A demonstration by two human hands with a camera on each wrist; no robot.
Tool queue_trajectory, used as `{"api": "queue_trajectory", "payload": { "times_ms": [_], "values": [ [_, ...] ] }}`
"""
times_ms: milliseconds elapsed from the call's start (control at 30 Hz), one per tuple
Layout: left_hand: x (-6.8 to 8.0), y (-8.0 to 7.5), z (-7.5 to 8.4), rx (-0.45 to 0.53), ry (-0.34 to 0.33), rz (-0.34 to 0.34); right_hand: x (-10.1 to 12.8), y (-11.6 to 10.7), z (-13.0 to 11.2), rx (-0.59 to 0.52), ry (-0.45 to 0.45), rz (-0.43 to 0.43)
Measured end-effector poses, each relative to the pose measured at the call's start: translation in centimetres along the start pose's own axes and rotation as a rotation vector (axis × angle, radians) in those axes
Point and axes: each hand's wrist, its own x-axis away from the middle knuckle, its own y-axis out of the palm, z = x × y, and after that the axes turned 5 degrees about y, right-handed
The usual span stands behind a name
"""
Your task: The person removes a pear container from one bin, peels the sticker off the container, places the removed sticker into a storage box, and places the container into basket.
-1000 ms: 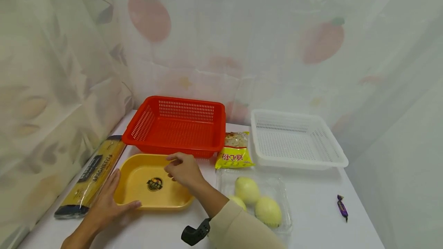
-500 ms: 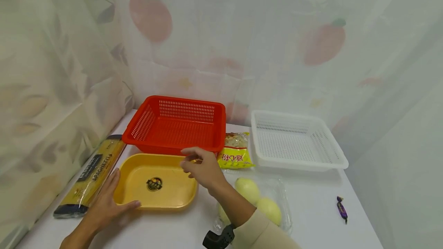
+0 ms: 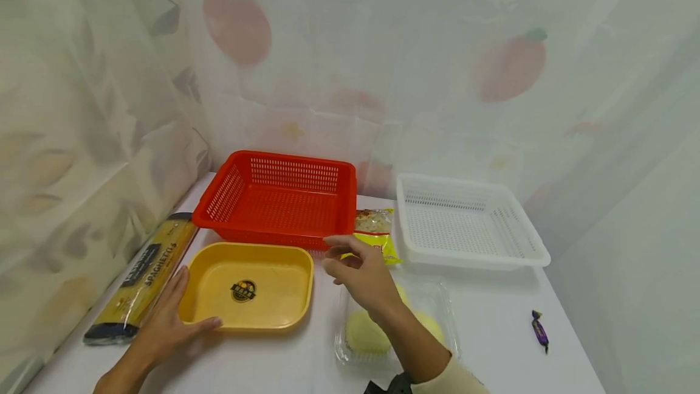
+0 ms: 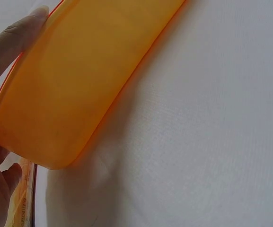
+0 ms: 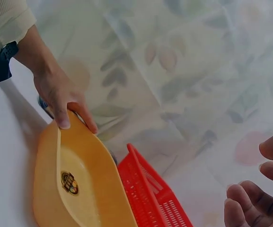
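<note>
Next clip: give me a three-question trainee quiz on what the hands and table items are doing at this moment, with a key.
1. True or false: the left hand holds the corner of the shallow yellow plastic tray.
2. Which container stands directly behind the yellow tray? A) the red perforated plastic basket B) the white perforated plastic basket C) the clear plastic clamshell of pale round fruit
3. Fill in: the right hand hovers with loosely curled fingers, holding ____.

Key: 1 true, thumb on the near rim and fingers along the left side. 2 A. 3 nothing; it hangs above the clamshell, just in front of the yellow snack packet.
</note>
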Motion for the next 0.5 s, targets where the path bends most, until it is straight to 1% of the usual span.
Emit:
{"api": "queue_trajectory", "payload": {
  "times_ms": [100, 333, 500],
  "values": [
    [0.0, -0.1, 0.0, 0.001, -0.006, -0.007, 0.7, -1.2, 0.1, -0.011, -0.01, 0.01],
    [-0.3, -0.1, 0.2, -0.014, -0.052, -0.042, 2.6, -4.1, 0.4, -0.043, -0.025, 0.084],
    [-0.2, -0.2, 0.3, -0.009, -0.05, -0.042, 3.9, -6.1, 1.1, -0.049, -0.018, 0.137]
  ]
}}
